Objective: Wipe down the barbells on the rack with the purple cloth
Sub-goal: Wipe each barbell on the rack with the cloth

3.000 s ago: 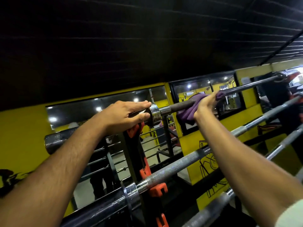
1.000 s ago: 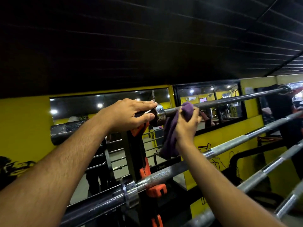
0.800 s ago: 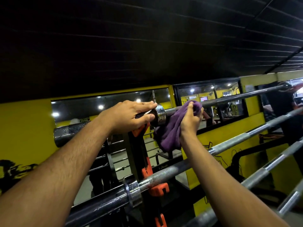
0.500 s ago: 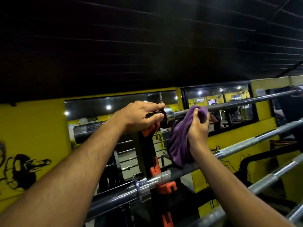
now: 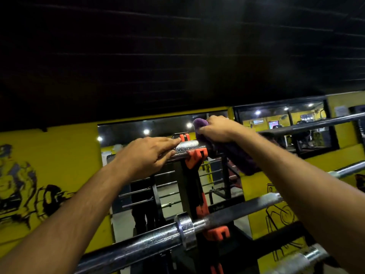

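Note:
The top barbell (image 5: 308, 126) lies across the rack's orange hooks (image 5: 195, 157). My left hand (image 5: 147, 155) rests on its chrome sleeve (image 5: 186, 145), fingers stretched along the top and thumb underneath. My right hand (image 5: 217, 127) grips the purple cloth (image 5: 237, 157) over the bar just right of the hook; the cloth's tail hangs down below the bar. A second barbell (image 5: 158, 240) with a chrome collar lies lower on the rack, and a third (image 5: 308, 258) shows at the bottom right.
The black rack upright (image 5: 185, 186) with orange hooks stands between my arms. Behind it are mirrors (image 5: 142, 135) in a yellow wall (image 5: 49, 175) with black drawings. A dark ceiling fills the upper half of the view.
My view has shifted, so the rack sits more to the right. My right hand has moved from beside the bar to over its top with the cloth. My left hand has stayed on the sleeve.

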`<state>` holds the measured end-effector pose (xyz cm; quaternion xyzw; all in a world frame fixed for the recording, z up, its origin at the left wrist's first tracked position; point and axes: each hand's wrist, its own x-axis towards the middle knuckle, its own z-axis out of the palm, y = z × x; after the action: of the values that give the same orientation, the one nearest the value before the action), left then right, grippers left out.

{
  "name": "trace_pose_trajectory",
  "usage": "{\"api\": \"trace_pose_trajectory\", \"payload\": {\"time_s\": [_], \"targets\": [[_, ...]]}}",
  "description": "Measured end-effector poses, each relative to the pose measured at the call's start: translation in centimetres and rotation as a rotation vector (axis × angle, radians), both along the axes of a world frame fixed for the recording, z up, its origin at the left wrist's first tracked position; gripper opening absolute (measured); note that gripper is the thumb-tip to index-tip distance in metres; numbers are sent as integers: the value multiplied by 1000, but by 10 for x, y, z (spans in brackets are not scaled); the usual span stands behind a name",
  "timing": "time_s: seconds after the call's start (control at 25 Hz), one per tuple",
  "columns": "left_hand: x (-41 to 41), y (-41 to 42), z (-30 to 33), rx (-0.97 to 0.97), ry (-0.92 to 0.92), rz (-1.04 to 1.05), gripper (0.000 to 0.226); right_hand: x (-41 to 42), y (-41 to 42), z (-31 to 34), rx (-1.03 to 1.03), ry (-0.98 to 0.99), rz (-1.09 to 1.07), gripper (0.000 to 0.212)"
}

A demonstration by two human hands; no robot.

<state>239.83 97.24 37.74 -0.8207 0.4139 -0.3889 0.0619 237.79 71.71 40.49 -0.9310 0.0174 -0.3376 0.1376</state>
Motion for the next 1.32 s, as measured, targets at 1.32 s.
{"api": "trace_pose_trajectory", "payload": {"time_s": [1.32], "targets": [[6, 0, 2, -64, -28, -64, 47, -11, 9, -205, 556, -656, 467, 40]]}}
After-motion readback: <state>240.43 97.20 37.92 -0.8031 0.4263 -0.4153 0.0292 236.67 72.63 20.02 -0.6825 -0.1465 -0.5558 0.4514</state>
